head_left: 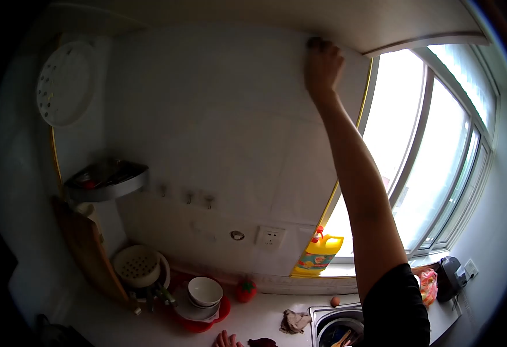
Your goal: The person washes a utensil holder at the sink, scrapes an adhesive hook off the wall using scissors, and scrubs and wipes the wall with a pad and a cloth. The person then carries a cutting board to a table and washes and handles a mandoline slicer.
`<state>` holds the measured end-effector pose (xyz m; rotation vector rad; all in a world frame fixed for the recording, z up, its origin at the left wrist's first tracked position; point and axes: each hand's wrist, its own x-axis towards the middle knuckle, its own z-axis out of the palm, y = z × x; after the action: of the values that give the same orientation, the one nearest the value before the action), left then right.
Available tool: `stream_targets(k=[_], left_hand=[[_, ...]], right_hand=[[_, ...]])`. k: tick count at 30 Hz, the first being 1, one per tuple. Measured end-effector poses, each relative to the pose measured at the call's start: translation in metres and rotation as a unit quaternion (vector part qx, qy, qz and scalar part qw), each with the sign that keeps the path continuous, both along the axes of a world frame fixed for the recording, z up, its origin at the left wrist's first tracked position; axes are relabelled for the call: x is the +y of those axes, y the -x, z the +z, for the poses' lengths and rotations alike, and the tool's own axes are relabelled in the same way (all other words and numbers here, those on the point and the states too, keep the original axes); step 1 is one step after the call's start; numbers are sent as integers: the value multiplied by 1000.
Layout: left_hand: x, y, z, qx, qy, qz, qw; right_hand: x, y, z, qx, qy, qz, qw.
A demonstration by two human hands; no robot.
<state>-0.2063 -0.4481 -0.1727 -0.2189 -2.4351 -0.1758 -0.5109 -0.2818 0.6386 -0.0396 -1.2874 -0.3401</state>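
My right hand (324, 65) is raised high against the tiled wall (224, 121), just under the cabinet's underside. Its fingers are curled round a small dark object (313, 42), too dim to name. At the bottom edge, my left hand (228, 339) shows only in part, its fingers apart on the white counter (114, 315). A dark red cloth (262, 342) lies just right of it. Stacked white bowls (205, 291) in a red basin (197, 327) stand behind and to its left.
A sink (323, 315), a crumpled brown cloth (295, 321) and a yellow bottle (321, 254) are on the right, near the window (404, 133). Cutting board (88, 248), strainer (137, 266) and corner shelf (111, 188) occupy the left. The cabinet (276, 14) overhangs the wall.
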Motion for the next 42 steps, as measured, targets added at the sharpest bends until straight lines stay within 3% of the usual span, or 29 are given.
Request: stream_targets(k=[4,7,8,10,17,20,27,28,30,36,38,41,42], left_hand=[[1,2,3,5,18,8,1000],[2,1,4,7,28,11,1000],[0,1,4,7,33,12,999],[-2,-1,-1,5,42,10,999],[-12,-5,-27,14,96,-38,995],[2,-14,-2,24,67,45,996],[-10,-7,11,103,166,124,973],[-13,-18,3,9,153,63,986],[-14,-11,-11,-67,165,3,984],[-5,-5,-28,-52,193,35,979],[-1,-3,-40,-35,266,84,960],[9,-5,-65,-19,549,257,795],[11,-4,-72,-24,561,268,783]], right_hand=[[-98,35,11,-24,-147,61,987],[-137,39,15,-68,-173,96,978],[-135,41,17,-33,-164,77,983],[-112,46,19,33,-145,32,988],[29,-14,6,4,-42,-57,997],[31,-15,7,-14,-25,-68,997],[-103,44,25,-21,-145,23,989],[-124,51,27,-42,-142,35,988],[-158,63,32,-45,-156,22,987],[-239,78,26,-74,-179,2,981],[-259,74,22,-105,-176,-6,979],[-268,61,5,-168,-204,9,964],[-263,62,-5,-141,-240,32,960]])
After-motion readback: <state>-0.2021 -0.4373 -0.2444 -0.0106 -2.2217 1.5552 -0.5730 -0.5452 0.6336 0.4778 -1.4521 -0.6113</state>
